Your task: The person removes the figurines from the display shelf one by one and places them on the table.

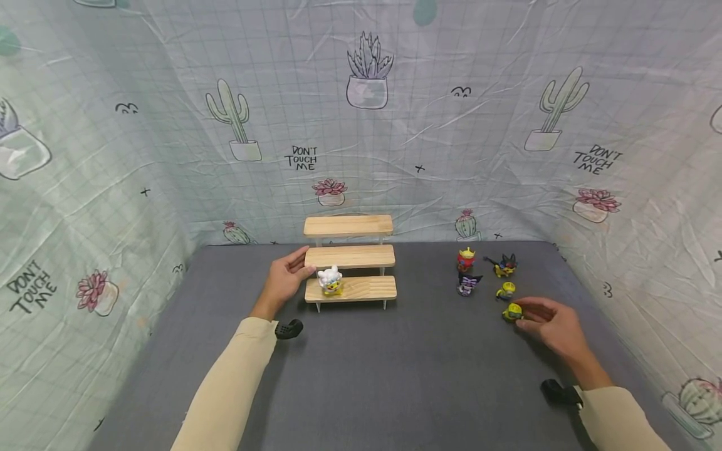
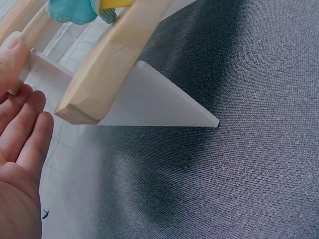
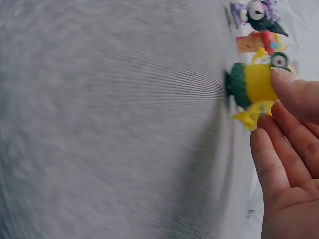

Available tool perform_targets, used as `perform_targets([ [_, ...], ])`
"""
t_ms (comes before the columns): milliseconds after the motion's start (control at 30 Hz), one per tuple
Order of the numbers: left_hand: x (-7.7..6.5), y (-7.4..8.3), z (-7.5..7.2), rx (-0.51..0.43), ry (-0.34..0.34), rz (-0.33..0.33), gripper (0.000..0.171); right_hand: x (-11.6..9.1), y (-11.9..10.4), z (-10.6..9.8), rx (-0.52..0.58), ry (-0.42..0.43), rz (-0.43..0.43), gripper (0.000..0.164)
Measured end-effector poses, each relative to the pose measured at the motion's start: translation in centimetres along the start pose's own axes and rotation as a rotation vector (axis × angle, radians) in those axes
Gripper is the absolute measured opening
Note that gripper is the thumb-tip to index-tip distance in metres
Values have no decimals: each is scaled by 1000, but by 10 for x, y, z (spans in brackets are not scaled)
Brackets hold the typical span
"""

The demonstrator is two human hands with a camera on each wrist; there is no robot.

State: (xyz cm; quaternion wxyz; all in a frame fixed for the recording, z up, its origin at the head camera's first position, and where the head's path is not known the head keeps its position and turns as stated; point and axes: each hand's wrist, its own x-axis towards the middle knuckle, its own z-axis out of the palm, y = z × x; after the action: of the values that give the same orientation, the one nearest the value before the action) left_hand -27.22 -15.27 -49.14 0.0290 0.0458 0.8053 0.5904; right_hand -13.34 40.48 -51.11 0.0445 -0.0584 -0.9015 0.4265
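My left hand [image 1: 284, 282] grips the left end of the middle shelf of a three-step wooden display stand [image 1: 350, 255]; in the left wrist view the thumb [image 2: 12, 59] lies over the plank's end, other fingers beside it. A small figurine with a white fluffy top and yellow base [image 1: 330, 280] stands on the lowest shelf. At the right, my right hand [image 1: 555, 329] pinches a yellow-and-green minion figurine [image 3: 259, 82] between thumb and fingers. Its base is right at the cloth, and the thumb covers part of its goggled head.
Beyond the right hand stand another minion figurine [image 1: 506, 290], a black-and-yellow figurine [image 1: 504, 265], a red figurine with a yellow head [image 1: 465, 258] and a purple-and-black one [image 1: 467, 284]. Grey cloth [image 1: 361, 376] covers the table. A printed curtain [image 1: 417, 138] encloses the back and sides.
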Motion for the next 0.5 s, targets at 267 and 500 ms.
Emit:
perform_targets([
  [267, 1, -4, 0, -7, -3, -5, 62, -8, -14, -16, -10, 42, -52, 50],
  [500, 3, -7, -1, -10, 1, 2, 62, -8, -43, -16, -46, 45, -64, 50],
])
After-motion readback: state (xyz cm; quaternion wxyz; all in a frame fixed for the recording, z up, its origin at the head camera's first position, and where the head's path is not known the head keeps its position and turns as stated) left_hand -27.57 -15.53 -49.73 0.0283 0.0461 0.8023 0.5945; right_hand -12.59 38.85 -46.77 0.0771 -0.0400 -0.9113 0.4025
